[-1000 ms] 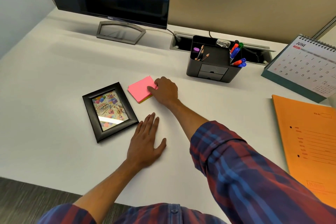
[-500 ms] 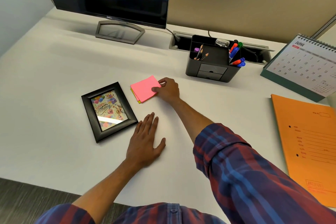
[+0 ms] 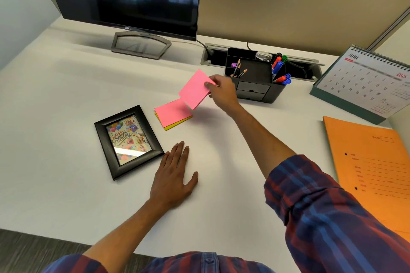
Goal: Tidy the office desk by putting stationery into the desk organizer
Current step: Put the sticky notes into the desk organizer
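- The right hand (image 3: 221, 92) holds its grip closed on the far corner of the top pink sticky notes (image 3: 196, 88), pinched between thumb and fingers and lifted off the table (image 3: 66, 117)
- The lifted sheets appear joined at one edge to the rest of the sticky pad (image 3: 174, 116), which lies flat on the table beside a black picture frame (image 3: 127, 141)
- To do this step well, it seems best to take the whole pad rather than only the top sheets, so that the stack does not fan open or split on its way to the organizer
- The desk organizer (image 3: 255, 77) stands just behind the right hand, with pencils and markers already in it
- The left hand (image 3: 174, 176) lies flat on the table, fingers straight, holding nothing
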Action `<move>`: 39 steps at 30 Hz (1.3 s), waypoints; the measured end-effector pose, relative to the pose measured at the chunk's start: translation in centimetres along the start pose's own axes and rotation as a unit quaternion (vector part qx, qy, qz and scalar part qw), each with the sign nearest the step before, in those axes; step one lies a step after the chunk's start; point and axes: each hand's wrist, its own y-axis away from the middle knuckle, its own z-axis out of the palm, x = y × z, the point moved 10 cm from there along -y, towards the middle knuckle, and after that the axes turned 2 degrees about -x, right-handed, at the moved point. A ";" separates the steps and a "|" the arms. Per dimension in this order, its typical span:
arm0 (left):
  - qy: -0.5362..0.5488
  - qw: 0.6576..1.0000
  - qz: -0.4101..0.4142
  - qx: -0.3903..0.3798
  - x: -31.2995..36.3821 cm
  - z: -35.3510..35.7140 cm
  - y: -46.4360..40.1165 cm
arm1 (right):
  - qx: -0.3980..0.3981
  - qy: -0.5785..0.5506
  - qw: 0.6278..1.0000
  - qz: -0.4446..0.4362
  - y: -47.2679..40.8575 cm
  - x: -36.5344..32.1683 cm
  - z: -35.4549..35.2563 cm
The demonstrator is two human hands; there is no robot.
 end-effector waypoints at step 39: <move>-0.006 1.000 -0.003 -0.004 0.0 0.0 0.0 | 0.173 0.437 0.854 -0.222 -6.1 -7.0 -11.0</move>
